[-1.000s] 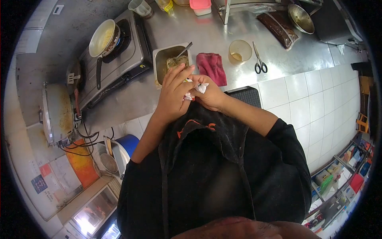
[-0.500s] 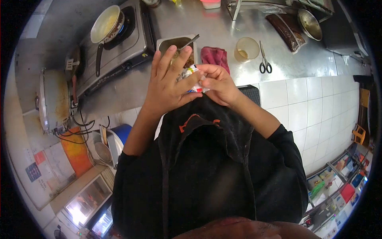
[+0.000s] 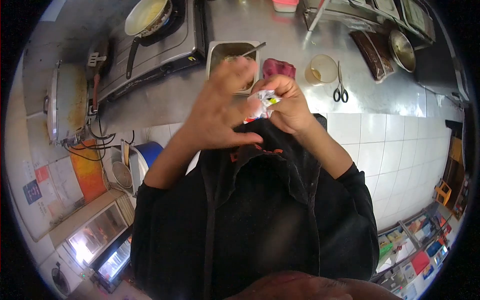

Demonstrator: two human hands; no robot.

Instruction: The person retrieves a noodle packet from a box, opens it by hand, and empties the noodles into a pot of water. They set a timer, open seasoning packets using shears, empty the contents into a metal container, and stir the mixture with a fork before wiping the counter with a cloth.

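Observation:
My right hand (image 3: 289,102) pinches a crumpled white plastic packet (image 3: 261,107) with bits of red, green and yellow on it. On the packet's other side is my left hand (image 3: 220,105), blurred, with its fingers spread and its thumb apart from them; its fingertips overlap the packet's edge in view. Behind my left hand, a steel tray (image 3: 214,49) with a spoon (image 3: 255,48) in it is partly covered by the fingers. A dark red cloth (image 3: 278,68) lies just beyond my right hand.
A frying pan (image 3: 148,16) sits on the stove (image 3: 186,37) at the upper left. Right of the cloth are a plastic cup (image 3: 321,70) and black-handled scissors (image 3: 340,92). Farther right lie a brown packet (image 3: 372,52) and a metal bowl (image 3: 401,51).
My left hand has opened wider and its thumb has moved away from the packet. The packet shows more in my right hand. The whole view has shifted slightly.

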